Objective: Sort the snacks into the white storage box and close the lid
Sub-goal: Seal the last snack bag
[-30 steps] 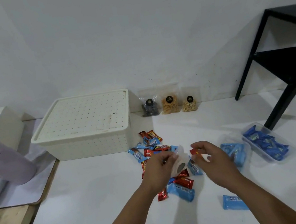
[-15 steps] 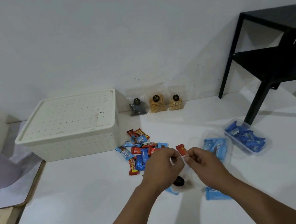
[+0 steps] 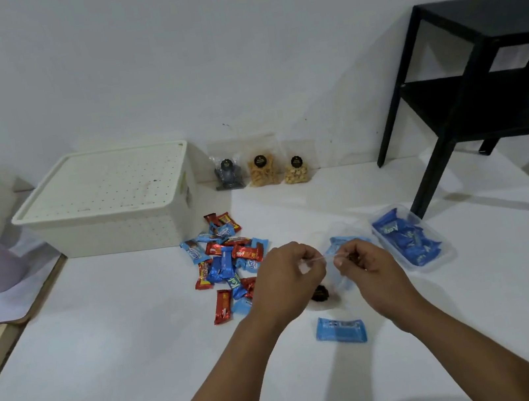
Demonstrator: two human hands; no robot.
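Crinkly clear pouch (image 3: 325,282) — pinched by left hand (image 3: 288,274), right hand (image 3: 364,262)

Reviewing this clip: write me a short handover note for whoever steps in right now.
Left hand and right hand each pinch the top edge of a clear plastic bag, above the table.
White storage box: lid on, back left.
Loose red and blue snacks lie piled in front of it; one blue bar lies nearer.
Clear tray at right holds blue packets; three pouches stand by the wall.
Left: finish sorting, load the box, close the lid.
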